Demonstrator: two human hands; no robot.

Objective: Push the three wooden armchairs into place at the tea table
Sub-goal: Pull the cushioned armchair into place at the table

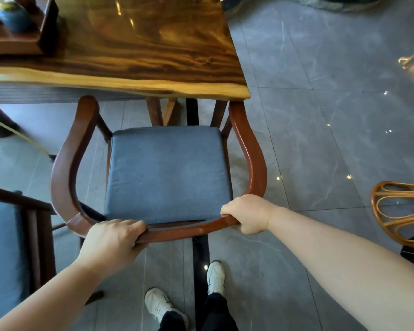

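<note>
At frame centre, a red-brown wooden armchair with curved arms and grey seat cushion [167,173] faces the glossy live-edge wooden tea table [139,56]. Left hand [112,242] and right hand [246,213] each close around its back rail; beyond the grip, both arm tips reach the table edge. Left of the grip, a second grey-cushioned wooden armchair [17,242] is cropped. No legible writing.

Head view: worn on your head, looking steeply down and forward.
Nearness: close over the armchair [158,168]; your forearms and shoes fill the bottom edge.
Far edge: the tea table [134,44] top.
</note>
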